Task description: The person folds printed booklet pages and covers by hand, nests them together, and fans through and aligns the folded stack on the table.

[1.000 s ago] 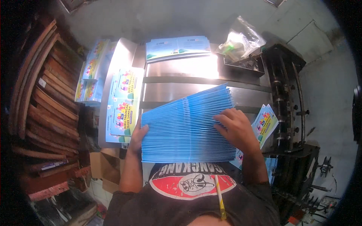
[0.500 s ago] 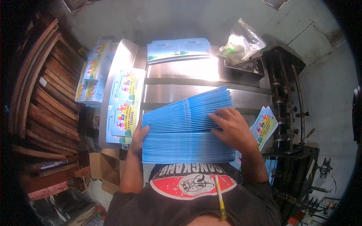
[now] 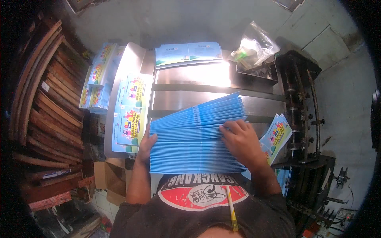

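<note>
A fanned stack of blue folded booklets (image 3: 186, 148) spreads in front of my chest, its edges overlapping in many thin steps. My left hand (image 3: 145, 146) grips the stack's left end, with the thumb on top and the other fingers hidden beneath. At the right edge, my right hand (image 3: 243, 146) has its fingers bent, the thumb and index finger pinching the edges of some booklets about midway along the fan. Toward the far side the booklets' right ends splay wider apart than those close to me.
Printed cover sheets (image 3: 133, 111) lie at the left on the metal table (image 3: 190, 75). More sheets (image 3: 188, 53) are stacked at the back, beside a dark tray (image 3: 258, 73) with a plastic bag (image 3: 256, 45). Loose covers (image 3: 276, 135) lie right, near a black machine (image 3: 301, 103). Booklet piles (image 3: 97, 75) stand far left.
My right hand has slid slightly toward me along the stack's right edge, and its fingers are more curled. My left hand keeps its hold on the left end.
</note>
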Demonstrator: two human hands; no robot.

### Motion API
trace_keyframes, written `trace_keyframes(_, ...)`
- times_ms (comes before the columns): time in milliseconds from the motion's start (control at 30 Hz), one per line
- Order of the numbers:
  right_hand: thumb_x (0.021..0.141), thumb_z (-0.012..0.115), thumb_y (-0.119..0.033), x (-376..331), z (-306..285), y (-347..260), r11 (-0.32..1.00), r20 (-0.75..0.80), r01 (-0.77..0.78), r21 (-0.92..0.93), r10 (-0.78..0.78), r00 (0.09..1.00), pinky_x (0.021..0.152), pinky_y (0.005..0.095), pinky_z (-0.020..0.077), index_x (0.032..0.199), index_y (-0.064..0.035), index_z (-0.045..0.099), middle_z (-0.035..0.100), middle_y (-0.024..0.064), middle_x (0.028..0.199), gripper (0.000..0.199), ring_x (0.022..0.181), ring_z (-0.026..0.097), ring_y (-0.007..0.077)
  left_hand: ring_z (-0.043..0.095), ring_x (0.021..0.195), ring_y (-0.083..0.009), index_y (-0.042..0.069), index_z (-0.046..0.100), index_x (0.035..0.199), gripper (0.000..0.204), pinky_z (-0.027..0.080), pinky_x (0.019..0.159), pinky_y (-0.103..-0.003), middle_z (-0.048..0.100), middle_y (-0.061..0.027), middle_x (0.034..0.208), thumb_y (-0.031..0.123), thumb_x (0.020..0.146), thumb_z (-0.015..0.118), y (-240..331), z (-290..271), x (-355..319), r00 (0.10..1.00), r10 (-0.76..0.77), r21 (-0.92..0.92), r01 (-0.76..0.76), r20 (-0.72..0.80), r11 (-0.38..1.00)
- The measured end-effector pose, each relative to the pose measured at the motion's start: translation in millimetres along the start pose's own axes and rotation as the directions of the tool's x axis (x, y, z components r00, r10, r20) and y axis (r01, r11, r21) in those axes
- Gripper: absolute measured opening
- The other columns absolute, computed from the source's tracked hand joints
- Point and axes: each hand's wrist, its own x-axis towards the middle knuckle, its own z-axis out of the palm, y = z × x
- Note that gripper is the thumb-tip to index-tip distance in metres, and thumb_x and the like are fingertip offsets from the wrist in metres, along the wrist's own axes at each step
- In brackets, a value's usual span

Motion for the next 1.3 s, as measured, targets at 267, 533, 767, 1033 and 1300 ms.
trace_keyframes(267, 0.081, 0.071, -0.015, 6.7, 4.6, -4.0, 0.995, 0.184, -0.065, 0.077, 0.050, 0.982, 0.090, 0.0407, 0.0464, 0.111, -0.0073, 0.064, 0.063, 0.0090, 0.107, 0.032, 0.107, 0.058, 0.0251, 0.056, 0.116, -0.0242, 0.000, 0.033, 0.144, 0.052, 0.046, 0.099, -0.037, 0.053, -0.0162, 0.129, 0.025, 0.100, 0.047, -11.2, -6.1, 1.8, 0.998, 0.035, 0.040, -0.037, 0.054, 0.998)
trace_keyframes(533, 0.083, 0.070, -0.014, -10.1, -40.8, 1.5, 0.934, -0.051, -0.131, 0.333, 0.157, 0.986, 0.067, 0.0408, 0.0548, 0.102, -0.0080, 0.065, 0.068, 0.0123, 0.087, 0.020, 0.076, 0.068, 0.0307, 0.056, 0.115, -0.0252, 0.002, 0.044, 0.136, 0.064, 0.047, 0.102, -0.040, 0.055, -0.0154, 0.130, 0.054, 0.099, 0.044, -5.6, -3.1, 5.4, 0.998, 0.005, 0.091, 0.001, -0.061, 0.996)
trace_keyframes(767, 0.091, 0.068, -0.012, -89.7, -98.8, 65.9, 0.408, -0.332, -0.287, 0.867, 0.901, 0.278, 0.079, 0.0312, 0.0544, 0.111, 0.0003, 0.062, 0.069, 0.0087, 0.098, 0.024, 0.086, 0.065, 0.0133, 0.063, 0.087, -0.0194, 0.003, 0.048, 0.107, 0.039, 0.056, 0.077, -0.034, 0.062, -0.0131, 0.100, 0.041, 0.098, 0.049, 3.5, 26.1, 15.9, 0.994, -0.004, -0.065, -0.003, -0.106, 0.998)
trace_keyframes(1033, 0.094, 0.064, -0.013, -114.7, -40.3, 118.0, 0.267, -0.231, -0.230, 0.936, 0.958, 0.172, 0.079, 0.0308, 0.0513, 0.112, 0.0030, 0.063, 0.069, 0.0101, 0.100, 0.024, 0.087, 0.065, 0.0156, 0.061, 0.080, -0.0165, 0.003, 0.051, 0.100, 0.036, 0.053, 0.081, -0.034, 0.061, -0.0090, 0.089, 0.039, 0.093, 0.051, -4.0, -0.1, 16.1, 0.996, 0.078, 0.172, -0.070, -0.039, 0.983)
trace_keyframes(1300, 0.086, 0.068, -0.018, -57.6, -92.8, 158.5, 0.547, -0.072, -0.615, 0.568, 0.777, 0.625, 0.081, 0.0342, 0.0504, 0.114, 0.0012, 0.065, 0.071, 0.0117, 0.096, 0.033, 0.085, 0.066, 0.0186, 0.059, 0.083, -0.0177, 0.000, 0.060, 0.087, 0.046, 0.030, 0.111, -0.037, 0.062, -0.0086, 0.083, 0.045, 0.079, 0.055, -8.3, -8.6, 13.6, 0.990, 0.119, 0.306, -0.135, 0.070, 0.942)
